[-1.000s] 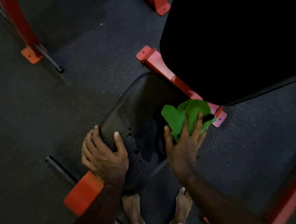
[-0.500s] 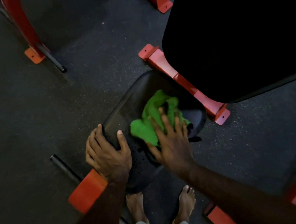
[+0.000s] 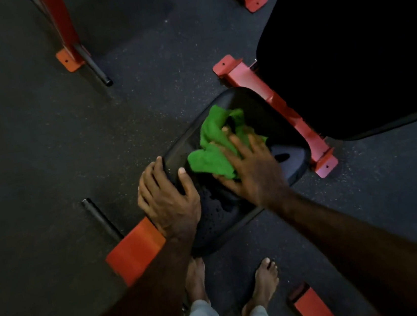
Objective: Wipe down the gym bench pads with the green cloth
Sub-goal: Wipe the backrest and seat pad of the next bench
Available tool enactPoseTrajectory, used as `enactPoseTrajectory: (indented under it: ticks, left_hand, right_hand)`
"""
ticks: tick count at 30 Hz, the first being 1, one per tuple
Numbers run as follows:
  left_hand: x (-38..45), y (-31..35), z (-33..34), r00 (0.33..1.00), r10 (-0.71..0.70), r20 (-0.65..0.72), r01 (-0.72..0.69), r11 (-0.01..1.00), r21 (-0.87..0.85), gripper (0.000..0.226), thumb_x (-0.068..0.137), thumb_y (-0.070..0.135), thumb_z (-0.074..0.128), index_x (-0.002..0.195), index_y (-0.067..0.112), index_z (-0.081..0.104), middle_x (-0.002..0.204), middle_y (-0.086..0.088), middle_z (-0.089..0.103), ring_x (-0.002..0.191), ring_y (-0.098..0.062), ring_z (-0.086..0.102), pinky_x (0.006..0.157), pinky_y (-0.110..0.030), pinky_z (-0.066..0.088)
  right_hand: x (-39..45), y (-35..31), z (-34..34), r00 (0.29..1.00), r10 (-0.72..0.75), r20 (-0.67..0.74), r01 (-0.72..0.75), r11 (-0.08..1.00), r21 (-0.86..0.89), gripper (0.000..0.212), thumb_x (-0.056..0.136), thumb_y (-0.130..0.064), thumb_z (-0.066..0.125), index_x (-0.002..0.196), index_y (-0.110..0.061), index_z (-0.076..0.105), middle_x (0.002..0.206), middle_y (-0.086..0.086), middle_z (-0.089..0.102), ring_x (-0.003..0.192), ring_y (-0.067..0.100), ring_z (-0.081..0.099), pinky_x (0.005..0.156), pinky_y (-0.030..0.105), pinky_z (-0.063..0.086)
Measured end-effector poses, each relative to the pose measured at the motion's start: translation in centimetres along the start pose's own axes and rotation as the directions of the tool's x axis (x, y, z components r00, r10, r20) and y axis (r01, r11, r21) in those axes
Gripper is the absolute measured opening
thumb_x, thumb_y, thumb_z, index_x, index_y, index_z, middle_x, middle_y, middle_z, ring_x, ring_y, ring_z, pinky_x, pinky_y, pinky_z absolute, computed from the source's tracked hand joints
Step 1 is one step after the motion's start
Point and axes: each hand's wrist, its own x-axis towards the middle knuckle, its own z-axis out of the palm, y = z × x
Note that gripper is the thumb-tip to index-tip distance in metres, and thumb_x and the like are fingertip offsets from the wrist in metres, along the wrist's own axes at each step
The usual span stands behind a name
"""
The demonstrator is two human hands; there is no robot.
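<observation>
Right hand [image 3: 252, 170] pressing green cloth [image 3: 214, 147] flat-fingered on seat pad [image 3: 291, 152], left hand [image 3: 167, 197] grip holding pad edge

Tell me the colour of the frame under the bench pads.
Red, seen in the head view: the frame runs beside the black seat pad.

Right hand [image 3: 252, 170] presses green cloth [image 3: 214, 146] on seat pad [image 3: 292, 157]; left hand [image 3: 167, 197] grips its edge.

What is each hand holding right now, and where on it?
The left hand grips the seat pad at its left edge. The right hand presses the green cloth on the pad.
</observation>
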Motion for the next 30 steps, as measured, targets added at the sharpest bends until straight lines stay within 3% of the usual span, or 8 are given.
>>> enactPoseTrajectory:
  ticks: [3, 5, 8, 10, 15, 21, 26, 30]
  left_hand:
    - [0.1, 0.0, -0.3, 0.999, -0.023, 0.026, 0.025, 0.997, -0.071, 0.045, 0.104, 0.041, 0.05, 0.146, 0.024, 0.05, 0.147, 0.0, 0.052, 0.141, -0.023, 0.043, 0.115, -0.049, 0.032]
    - [0.2, -0.3, -0.7, 0.999, -0.037, 0.035, 0.043, 0.98, -0.193, 0.045, 0.106, 0.034, 0.049, 0.149, 0.023, 0.049, 0.15, -0.001, 0.053, 0.143, -0.023, 0.043, 0.118, -0.047, 0.03]
    - [0.3, -1.3, -1.5, 0.998, -0.051, 0.019, 0.055, 0.894, -0.444, 0.053, 0.103, 0.014, 0.053, 0.155, 0.014, 0.041, 0.155, -0.006, 0.047, 0.144, -0.02, 0.041, 0.118, -0.032, 0.03]
    - [0.2, -2.5, -2.2, 0.992, -0.127, 0.01, 0.116, 0.867, -0.485, 0.054, 0.102, 0.01, 0.054, 0.154, 0.013, 0.041, 0.156, -0.006, 0.045, 0.143, -0.016, 0.04, 0.114, -0.024, 0.03]
    - [-0.9, -4.9, -2.7, 0.957, -0.2, 0.208, 0.282, 0.799, -0.531, 0.047, 0.109, 0.038, 0.047, 0.152, 0.02, 0.046, 0.151, 0.003, 0.05, 0.132, -0.001, 0.043, 0.104, -0.01, 0.034]
    - [-0.3, -6.0, -3.3, 0.895, -0.3, 0.329, 0.445, 0.624, -0.643, 0.035, 0.11, 0.024, 0.047, 0.143, 0.021, 0.059, 0.143, 0.007, 0.059, 0.128, -0.003, 0.052, 0.108, -0.019, 0.042]
    - [-0.1, -6.9, -3.5, 0.825, -0.352, 0.442, 0.559, 0.389, -0.733, 0.035, 0.107, 0.012, 0.048, 0.137, 0.017, 0.065, 0.137, 0.001, 0.066, 0.128, -0.014, 0.061, 0.112, -0.042, 0.048]
    - [0.5, -6.3, -4.3, 0.764, -0.418, 0.491, 0.619, 0.262, -0.74, 0.035, 0.103, 0.0, 0.049, 0.128, 0.011, 0.07, 0.128, -0.004, 0.071, 0.123, -0.02, 0.065, 0.108, -0.039, 0.051]
  right_hand:
    - [1.2, -1.0, -0.7, 0.905, 0.417, -0.083, -0.407, 0.906, 0.116, 0.073, 0.1, -0.064, 0.046, 0.162, -0.029, 0.031, 0.173, 0.007, 0.018, 0.152, 0.048, 0.022, 0.122, 0.062, 0.024]
    - [1.1, -4.2, -0.6, 0.86, 0.508, -0.051, -0.494, 0.853, 0.169, 0.073, 0.101, -0.061, 0.048, 0.163, -0.027, 0.028, 0.174, 0.007, 0.012, 0.155, 0.048, 0.01, 0.124, 0.063, 0.016]
    - [-0.2, -5.4, 0.1, 0.991, 0.129, 0.018, -0.131, 0.988, 0.083, 0.073, 0.1, -0.061, 0.045, 0.164, -0.032, 0.025, 0.174, 0.007, 0.013, 0.155, 0.047, 0.012, 0.123, 0.064, 0.019]
    - [0.3, -3.2, -0.1, 0.998, -0.04, 0.045, 0.039, 0.999, 0.027, 0.072, 0.099, -0.065, 0.043, 0.163, -0.034, 0.029, 0.173, 0.004, 0.017, 0.154, 0.045, 0.019, 0.121, 0.063, 0.026]
    - [1.1, -7.0, 0.0, 0.932, 0.358, -0.053, -0.347, 0.926, 0.151, 0.07, 0.1, -0.062, 0.049, 0.161, -0.031, 0.032, 0.173, 0.007, 0.018, 0.155, 0.046, 0.017, 0.125, 0.06, 0.018]
    - [1.6, -4.6, 0.2, 0.984, -0.176, 0.034, 0.176, 0.984, 0.004, 0.071, 0.098, -0.067, 0.045, 0.16, -0.032, 0.038, 0.171, 0.005, 0.025, 0.153, 0.046, 0.025, 0.12, 0.063, 0.029]
    - [3.5, -8.5, 0.3, 0.945, 0.319, -0.069, -0.307, 0.941, 0.145, 0.07, 0.099, -0.063, 0.047, 0.159, -0.029, 0.037, 0.172, 0.008, 0.022, 0.153, 0.047, 0.021, 0.124, 0.062, 0.02]
    - [1.9, -9.2, 1.1, 0.972, -0.233, 0.029, 0.232, 0.972, 0.04, 0.071, 0.099, -0.067, 0.046, 0.16, -0.034, 0.036, 0.172, 0.005, 0.023, 0.157, 0.045, 0.015, 0.124, 0.062, 0.021]
